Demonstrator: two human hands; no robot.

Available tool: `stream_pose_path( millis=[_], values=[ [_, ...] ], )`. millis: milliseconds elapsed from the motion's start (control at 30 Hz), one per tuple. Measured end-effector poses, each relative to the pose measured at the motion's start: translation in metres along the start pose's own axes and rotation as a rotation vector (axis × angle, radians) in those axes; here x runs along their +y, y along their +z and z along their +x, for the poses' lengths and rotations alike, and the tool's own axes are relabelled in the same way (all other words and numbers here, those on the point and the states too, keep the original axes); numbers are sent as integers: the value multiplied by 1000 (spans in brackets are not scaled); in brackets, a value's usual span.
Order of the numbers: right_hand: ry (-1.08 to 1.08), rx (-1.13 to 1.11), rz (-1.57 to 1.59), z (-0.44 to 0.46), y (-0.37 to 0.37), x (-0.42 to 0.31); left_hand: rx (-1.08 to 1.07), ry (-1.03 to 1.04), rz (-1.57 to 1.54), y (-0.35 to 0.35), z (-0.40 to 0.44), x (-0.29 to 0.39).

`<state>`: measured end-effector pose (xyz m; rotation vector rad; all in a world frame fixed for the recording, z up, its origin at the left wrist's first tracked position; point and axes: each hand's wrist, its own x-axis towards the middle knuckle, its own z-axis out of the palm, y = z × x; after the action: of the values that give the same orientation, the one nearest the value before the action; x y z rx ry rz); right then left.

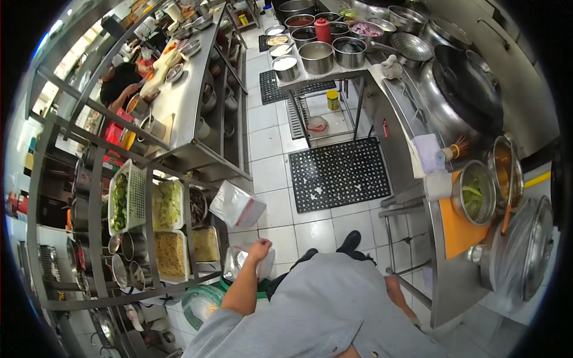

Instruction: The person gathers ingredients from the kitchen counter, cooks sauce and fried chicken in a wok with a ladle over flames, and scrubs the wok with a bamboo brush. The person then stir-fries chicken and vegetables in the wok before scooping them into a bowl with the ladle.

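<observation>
My left hand (260,248) reaches out at the lower middle with its fingers curled together; whatever may be between them is too small to make out. Just below it is a clear plastic bag (267,263), close to the wrist. A second clear bag (237,204) with a red strip lies beyond the hand, beside the shelf rack. My right forearm hangs at my right side, partly behind the grey shirt (325,298), and the hand itself does not show. A green-rimmed container (202,305) stands below my left forearm.
On the left, a metal rack (102,262) holds a basket of greens (128,197) and trays. A co-worker (116,83) is at the long table (190,95). A black mat (340,173) lies ahead. Pots, woks and a steel bowl (474,192) line the right counter.
</observation>
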<state>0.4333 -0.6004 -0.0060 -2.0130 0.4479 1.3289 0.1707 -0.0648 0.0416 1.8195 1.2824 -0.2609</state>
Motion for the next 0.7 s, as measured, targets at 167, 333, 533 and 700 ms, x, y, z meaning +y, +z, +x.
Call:
stream_pose_path(
  millis=[167, 333, 533, 700],
  values=[
    [-1, -25, 219, 40, -20, -106, -69, -7, 108, 17, -21, 5],
    [-103, -92, 259, 75, -16, -205, -127, -190, 120, 23, -45, 5],
    [-88, -146, 117, 123, 2, -261, -150, -321, 112, 16, -3, -18],
    [-669, -216, -733, 65, -9, -333, -26, -352, -143, -3, 85, -13]
  ],
)
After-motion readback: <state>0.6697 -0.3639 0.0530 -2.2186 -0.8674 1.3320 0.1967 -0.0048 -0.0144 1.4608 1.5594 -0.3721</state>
